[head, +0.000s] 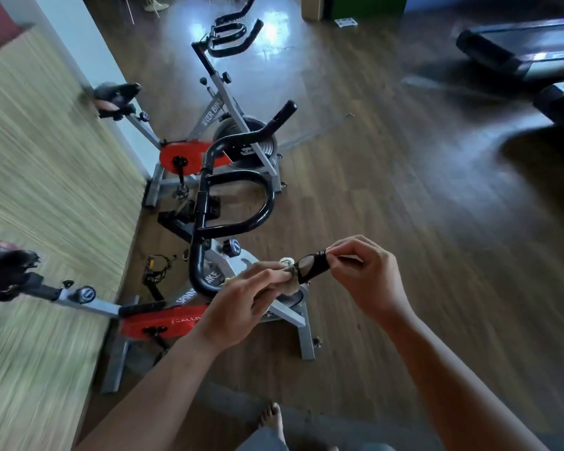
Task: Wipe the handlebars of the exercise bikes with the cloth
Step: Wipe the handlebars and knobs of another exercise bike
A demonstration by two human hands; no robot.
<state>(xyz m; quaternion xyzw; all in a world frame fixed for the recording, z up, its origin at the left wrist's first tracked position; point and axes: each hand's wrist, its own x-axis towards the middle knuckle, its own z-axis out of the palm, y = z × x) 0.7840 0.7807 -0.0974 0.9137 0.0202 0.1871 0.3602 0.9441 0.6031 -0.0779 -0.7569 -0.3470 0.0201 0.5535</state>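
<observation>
The near exercise bike's black handlebar (238, 196) loops in front of me, and its near grip end (313, 266) points right between my hands. My left hand (241, 297) holds a small brownish cloth (292, 283) bunched against that grip end. My right hand (362, 275) pinches the tip of the same grip with thumb and fingers. A second exercise bike (209, 125) stands farther back, its black handlebar (235, 34) near the top of the view.
A pale wall (39, 157) runs along the left, close to both bikes' saddles (116, 96). Treadmill ends (528, 50) lie at the upper right. Wooden floor (420, 206) spreads to the right. My bare foot (271, 421) shows below.
</observation>
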